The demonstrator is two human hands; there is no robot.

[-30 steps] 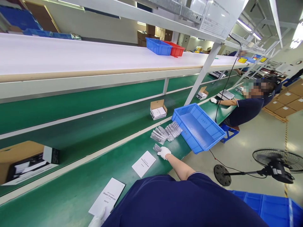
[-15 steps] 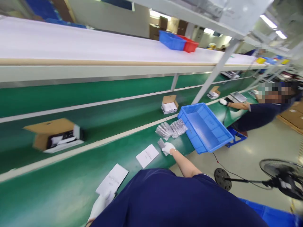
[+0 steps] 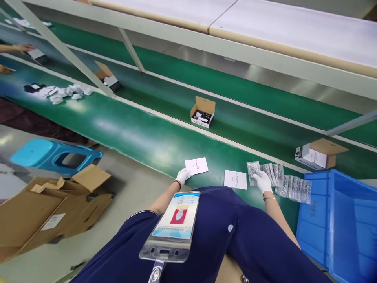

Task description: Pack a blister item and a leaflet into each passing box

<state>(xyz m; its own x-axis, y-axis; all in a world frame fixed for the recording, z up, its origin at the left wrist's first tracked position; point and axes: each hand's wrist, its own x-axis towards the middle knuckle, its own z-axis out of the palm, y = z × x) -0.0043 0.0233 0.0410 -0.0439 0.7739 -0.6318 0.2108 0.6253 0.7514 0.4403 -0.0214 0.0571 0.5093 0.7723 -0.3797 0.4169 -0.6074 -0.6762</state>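
view now swung leftward; left hand (image 3: pixel 183 175) gripping a white booklet (image 3: pixel 196 165), right hand (image 3: pixel 263 181) flat on a silver pouch (image 3: pixel 253 171)

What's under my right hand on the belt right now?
The right hand rests on one silvery foil packet, at the near end of a fanned row of packets on the green belt. The palm hides the packet's lower edge and anything beneath it.
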